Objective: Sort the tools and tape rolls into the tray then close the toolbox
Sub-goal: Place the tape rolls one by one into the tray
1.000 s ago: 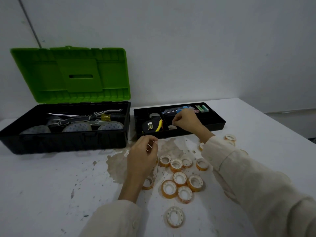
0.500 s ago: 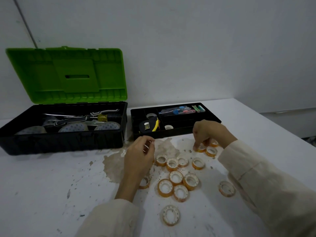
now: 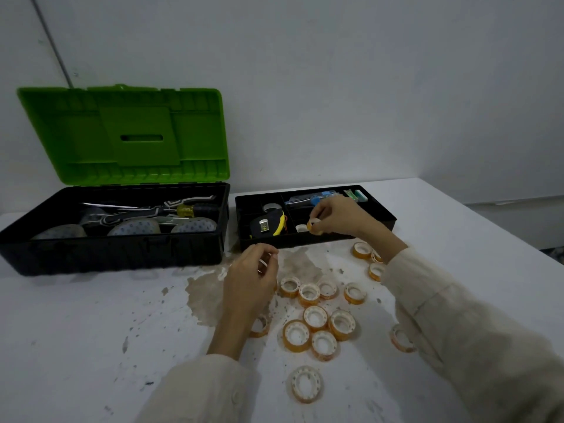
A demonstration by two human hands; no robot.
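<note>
from my end of the feed: the right hand (image 3: 338, 216) is pinching a tape roll (image 3: 314, 225) just over the tray (image 3: 305, 243). it's above the near middle compartment where a white roll (image 3: 300, 228) already lies, so i'd guess that's the tape slot, right of the tape measure (image 3: 268, 224). the left hand (image 3: 251, 277) is curled round what looks like a second roll (image 3: 263, 264), held low by the loose rolls (image 3: 316, 317), probably queued to go next. the toolbox (image 3: 122, 254) sits left with its lid (image 3: 128, 135) up, since closing comes last.
</note>
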